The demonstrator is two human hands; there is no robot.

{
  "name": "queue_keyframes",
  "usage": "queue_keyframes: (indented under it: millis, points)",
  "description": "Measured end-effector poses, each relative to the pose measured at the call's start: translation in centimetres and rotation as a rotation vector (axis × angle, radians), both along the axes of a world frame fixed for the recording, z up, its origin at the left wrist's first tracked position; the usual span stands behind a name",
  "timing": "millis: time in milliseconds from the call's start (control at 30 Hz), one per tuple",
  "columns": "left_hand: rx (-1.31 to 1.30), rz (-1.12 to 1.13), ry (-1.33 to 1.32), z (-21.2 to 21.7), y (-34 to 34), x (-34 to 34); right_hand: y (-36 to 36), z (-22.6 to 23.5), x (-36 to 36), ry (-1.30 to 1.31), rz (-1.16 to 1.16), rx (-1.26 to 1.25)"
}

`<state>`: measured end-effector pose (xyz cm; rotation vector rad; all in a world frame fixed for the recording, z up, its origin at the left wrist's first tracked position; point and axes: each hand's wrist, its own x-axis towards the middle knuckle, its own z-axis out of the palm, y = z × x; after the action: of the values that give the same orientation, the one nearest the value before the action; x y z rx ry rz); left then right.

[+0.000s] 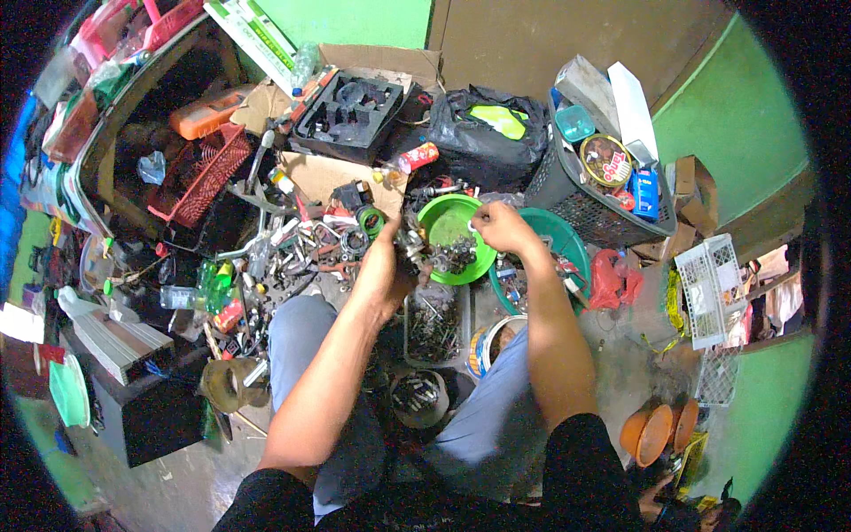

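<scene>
A lime-green bowl (pixel 434 213) with small metal hardware (pixel 456 255) heaped in it lies between my hands. My left hand (pixel 383 266) is cupped at the bowl's left side, its palm turned toward the bowl. A clump of small metal parts (pixel 413 245) shows against the palm; the fingers are partly hidden. My right hand (pixel 503 229) is over the bowl's right rim, thumb and fingers pinched together. Something small and pale shows at the fingertips, too small to name. Below the bowl, a clear rectangular tray (pixel 409 330) holds screws or similar fasteners.
A dark green basin (pixel 557 229) with assorted parts stands under my right forearm. Loose tools and metal pieces (pixel 328 248) cover the floor at left. A round tin (pixel 418 399) sits between my knees. Behind are a black plastic bag (pixel 474 146) and a grey basket (pixel 576 199).
</scene>
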<state>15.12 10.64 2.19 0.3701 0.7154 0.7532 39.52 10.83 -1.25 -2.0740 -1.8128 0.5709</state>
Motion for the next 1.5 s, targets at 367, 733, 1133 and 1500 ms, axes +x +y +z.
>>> queue_keyframes:
  millis: [367, 733, 1133, 1500]
  points:
    - [0.154, -0.198, 0.19, 0.1, 0.7, 0.8, 1.1, -2.0, 0.1, 0.035, -0.08, 0.0]
    - [0.267, -0.161, 0.145, 2.2, -0.8, -1.5, -0.7, 6.9, -6.4, 0.705, 0.146, 0.115]
    - [0.251, 0.089, 0.095, 2.9, -2.8, -5.5, -1.6, 9.9, -14.0, 0.76, 0.559, 0.053]
    - [0.324, 0.163, 0.448, 2.4, -2.7, -8.7, -2.5, 10.0, -17.2, 0.566, 0.542, 0.29]
